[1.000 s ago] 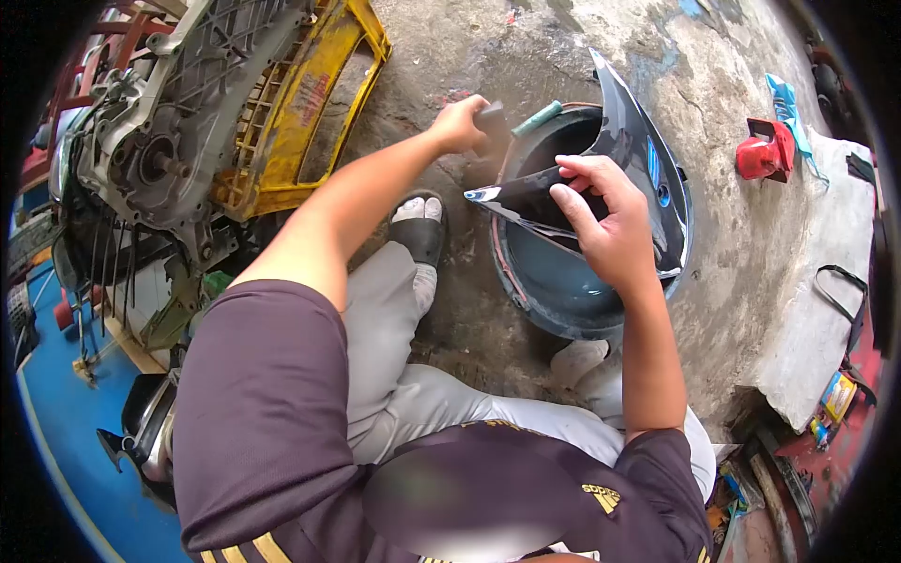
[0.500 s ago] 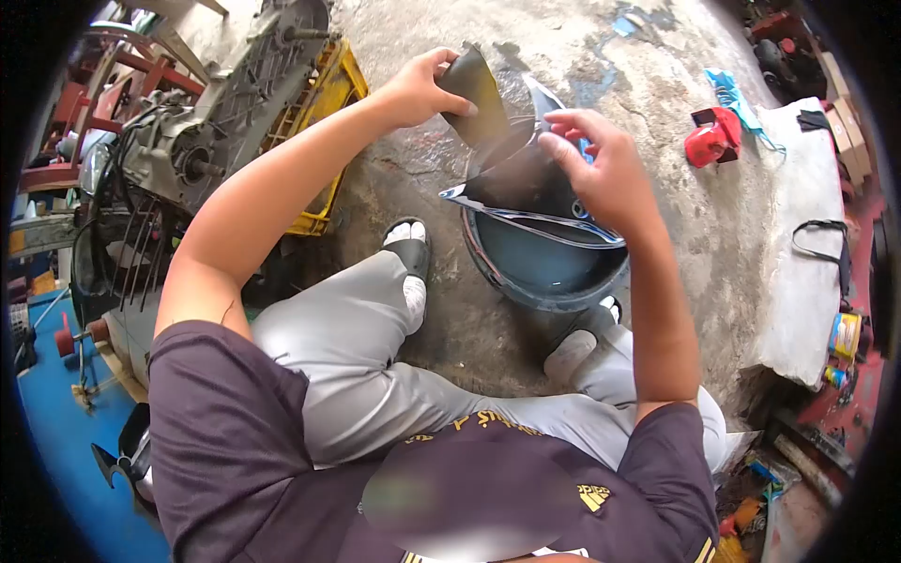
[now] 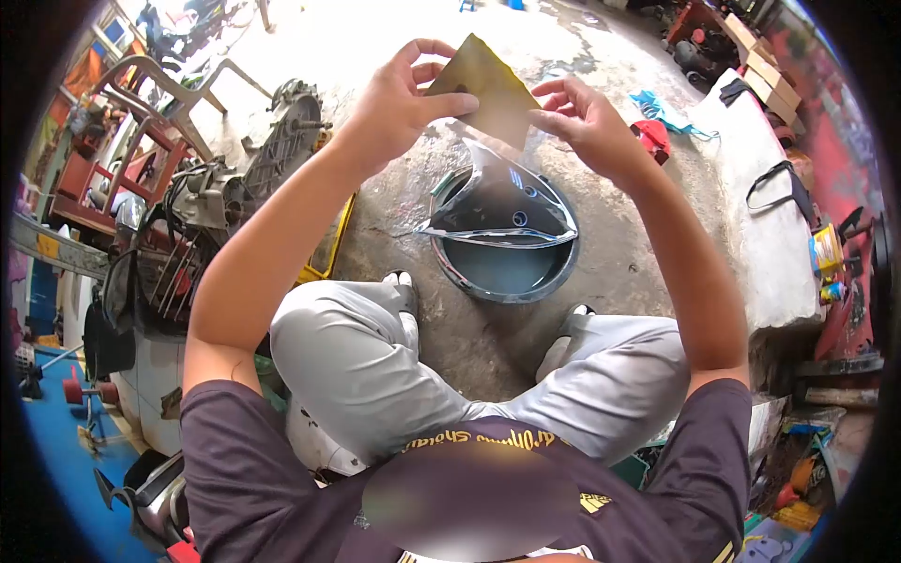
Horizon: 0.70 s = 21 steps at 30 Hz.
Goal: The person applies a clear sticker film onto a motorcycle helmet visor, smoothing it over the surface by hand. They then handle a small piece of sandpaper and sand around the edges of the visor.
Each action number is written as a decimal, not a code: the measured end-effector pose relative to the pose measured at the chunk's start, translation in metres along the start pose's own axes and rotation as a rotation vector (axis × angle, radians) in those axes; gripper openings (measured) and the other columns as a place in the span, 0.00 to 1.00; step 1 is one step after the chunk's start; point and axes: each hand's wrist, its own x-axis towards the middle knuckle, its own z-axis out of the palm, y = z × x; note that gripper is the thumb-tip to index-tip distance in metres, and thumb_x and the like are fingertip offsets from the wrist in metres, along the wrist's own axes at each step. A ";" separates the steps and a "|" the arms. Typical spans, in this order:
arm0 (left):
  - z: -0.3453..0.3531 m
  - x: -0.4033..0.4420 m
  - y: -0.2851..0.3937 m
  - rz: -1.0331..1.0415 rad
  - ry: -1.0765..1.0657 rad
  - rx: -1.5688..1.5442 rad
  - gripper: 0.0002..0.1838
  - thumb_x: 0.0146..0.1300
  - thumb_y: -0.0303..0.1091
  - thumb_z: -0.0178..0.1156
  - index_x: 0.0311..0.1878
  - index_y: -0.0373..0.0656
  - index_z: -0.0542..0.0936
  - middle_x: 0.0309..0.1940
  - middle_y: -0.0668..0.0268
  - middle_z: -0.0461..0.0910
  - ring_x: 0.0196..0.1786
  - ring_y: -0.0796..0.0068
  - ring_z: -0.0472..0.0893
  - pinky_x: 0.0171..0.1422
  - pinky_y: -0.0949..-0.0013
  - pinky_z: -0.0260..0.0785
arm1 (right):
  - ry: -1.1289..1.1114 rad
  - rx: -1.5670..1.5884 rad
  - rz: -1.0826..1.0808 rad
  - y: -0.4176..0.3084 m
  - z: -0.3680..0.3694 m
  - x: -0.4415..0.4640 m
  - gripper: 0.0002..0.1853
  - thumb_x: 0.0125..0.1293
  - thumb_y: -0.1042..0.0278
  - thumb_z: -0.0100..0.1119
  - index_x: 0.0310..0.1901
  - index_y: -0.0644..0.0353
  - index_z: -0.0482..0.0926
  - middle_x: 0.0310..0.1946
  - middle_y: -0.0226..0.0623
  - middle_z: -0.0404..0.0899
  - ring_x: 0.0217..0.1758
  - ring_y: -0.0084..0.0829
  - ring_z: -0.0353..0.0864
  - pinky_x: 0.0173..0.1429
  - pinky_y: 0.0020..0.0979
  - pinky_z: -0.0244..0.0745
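A square piece of sandpaper (image 3: 488, 89), dark olive and turned corner-up, is raised above the bucket. My left hand (image 3: 408, 103) pinches its left side, thumb in front and fingers behind. At the right corner, my right hand (image 3: 587, 127) has its thumb and forefinger closed on the edge. Below, a glossy dark curved panel (image 3: 497, 202) with pale edges and small round blue-white marks rests across a black bucket (image 3: 497, 296). Cloudy water (image 3: 497, 267) shows in the bucket's near part. Neither hand touches the panel.
The bucket stands on wet concrete (image 3: 619, 281) between my feet. To the left are a metal engine casing (image 3: 282, 141), a yellow crate (image 3: 328, 249) and a chair (image 3: 169, 84). On the right lie a red object (image 3: 652, 139), a blue mask (image 3: 662, 111) and a white ledge (image 3: 751, 244).
My right hand has left the panel and moved up to the sandpaper's right corner. The sandpaper is now turned corner-up between both hands. My view has tilted farther forward.
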 end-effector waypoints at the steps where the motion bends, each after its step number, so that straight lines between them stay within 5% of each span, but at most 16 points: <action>1: 0.005 -0.002 0.004 0.013 -0.012 0.001 0.31 0.62 0.24 0.78 0.67 0.41 0.74 0.52 0.59 0.87 0.56 0.71 0.86 0.56 0.71 0.78 | 0.065 0.063 0.017 0.002 0.001 -0.010 0.31 0.70 0.49 0.75 0.65 0.63 0.82 0.54 0.46 0.86 0.59 0.36 0.85 0.61 0.37 0.80; 3: 0.014 -0.007 0.010 0.034 -0.040 -0.031 0.31 0.67 0.24 0.74 0.69 0.38 0.72 0.58 0.56 0.86 0.61 0.70 0.85 0.69 0.66 0.76 | 0.142 0.187 0.038 -0.002 0.000 -0.030 0.35 0.71 0.47 0.73 0.69 0.65 0.78 0.56 0.47 0.86 0.62 0.36 0.83 0.62 0.37 0.80; 6: 0.028 -0.012 0.020 0.041 -0.094 -0.083 0.31 0.67 0.23 0.74 0.70 0.38 0.72 0.59 0.55 0.86 0.62 0.69 0.84 0.70 0.66 0.75 | 0.171 0.281 0.098 -0.001 -0.004 -0.047 0.33 0.72 0.47 0.73 0.68 0.64 0.79 0.55 0.44 0.87 0.60 0.33 0.84 0.61 0.34 0.79; 9: 0.039 -0.012 0.026 0.080 -0.093 -0.129 0.34 0.64 0.23 0.76 0.71 0.40 0.72 0.53 0.58 0.87 0.57 0.69 0.87 0.59 0.69 0.79 | 0.242 0.357 0.067 -0.005 -0.011 -0.054 0.23 0.75 0.52 0.70 0.59 0.64 0.86 0.47 0.38 0.90 0.52 0.27 0.85 0.57 0.31 0.78; 13: 0.047 -0.016 0.041 0.054 -0.069 -0.088 0.39 0.61 0.27 0.80 0.73 0.38 0.71 0.58 0.53 0.84 0.60 0.68 0.86 0.61 0.69 0.78 | 0.339 0.295 -0.050 -0.016 -0.023 -0.062 0.17 0.77 0.57 0.68 0.50 0.65 0.89 0.40 0.35 0.90 0.47 0.25 0.84 0.55 0.32 0.78; 16: 0.058 -0.029 0.050 0.018 0.061 0.248 0.47 0.58 0.38 0.81 0.78 0.42 0.67 0.66 0.49 0.79 0.66 0.61 0.83 0.66 0.62 0.78 | 0.368 0.082 -0.115 -0.036 -0.031 -0.080 0.15 0.76 0.59 0.69 0.47 0.65 0.90 0.39 0.36 0.90 0.47 0.27 0.85 0.54 0.33 0.79; 18: 0.066 -0.037 0.048 0.270 0.075 0.651 0.48 0.57 0.47 0.79 0.79 0.50 0.69 0.72 0.48 0.73 0.70 0.52 0.79 0.71 0.49 0.74 | 0.353 -0.043 -0.117 -0.042 -0.028 -0.096 0.14 0.76 0.60 0.69 0.47 0.65 0.90 0.39 0.36 0.90 0.46 0.28 0.85 0.54 0.33 0.79; 19: 0.072 -0.040 0.047 0.400 0.121 0.686 0.35 0.59 0.48 0.74 0.72 0.54 0.80 0.69 0.53 0.78 0.70 0.48 0.76 0.75 0.42 0.67 | 0.354 -0.044 -0.112 -0.036 -0.026 -0.099 0.14 0.76 0.60 0.69 0.47 0.65 0.90 0.39 0.36 0.90 0.46 0.28 0.85 0.54 0.33 0.79; 21: 0.078 -0.044 0.052 0.407 0.083 0.809 0.30 0.62 0.46 0.73 0.67 0.51 0.83 0.65 0.55 0.81 0.70 0.50 0.77 0.74 0.46 0.68 | 0.329 0.010 -0.173 -0.011 -0.019 -0.099 0.12 0.75 0.62 0.69 0.47 0.65 0.90 0.41 0.37 0.90 0.48 0.28 0.86 0.55 0.33 0.80</action>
